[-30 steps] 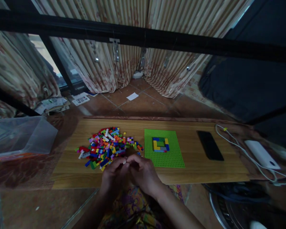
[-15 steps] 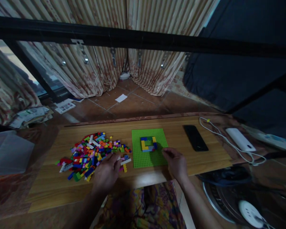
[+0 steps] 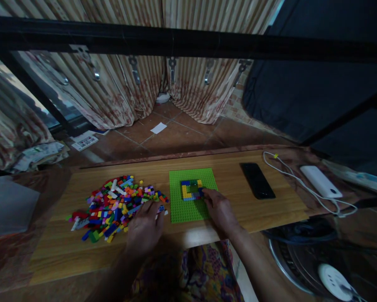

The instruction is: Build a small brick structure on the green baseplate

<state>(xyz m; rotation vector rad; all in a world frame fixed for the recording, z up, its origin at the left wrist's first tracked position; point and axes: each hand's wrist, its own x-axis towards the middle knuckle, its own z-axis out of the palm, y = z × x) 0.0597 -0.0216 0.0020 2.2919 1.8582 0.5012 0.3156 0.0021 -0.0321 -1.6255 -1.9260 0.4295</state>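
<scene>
A green baseplate [image 3: 178,212] lies on the wooden table, carrying a small square ring of toy bricks [image 3: 185,193] in yellow, blue, green and grey. At the ring's right side are the fingertips of my right hand [image 3: 219,208]; they are closed together, and whatever is between them is hidden. My left hand [image 3: 144,228] rests at the near right edge of a heap of loose toy bricks [image 3: 113,205], its fingers bent over the bricks and its thumb apart. Beside that thumb sits a small blue brick [image 3: 162,208].
A black phone [image 3: 257,180] lies right of the baseplate. Farther right are a white power bank [image 3: 321,181] and its white cable [image 3: 297,180]. A translucent bin [image 3: 10,205] stands left of the wooden table [image 3: 62,256]. A dark metal bar [image 3: 188,40] crosses beyond it.
My right hand has moved left and away from me, from the baseplate's right edge to the brick ring. My left hand has spread over the heap's edge, covering bricks visible before. The view has shifted slightly.
</scene>
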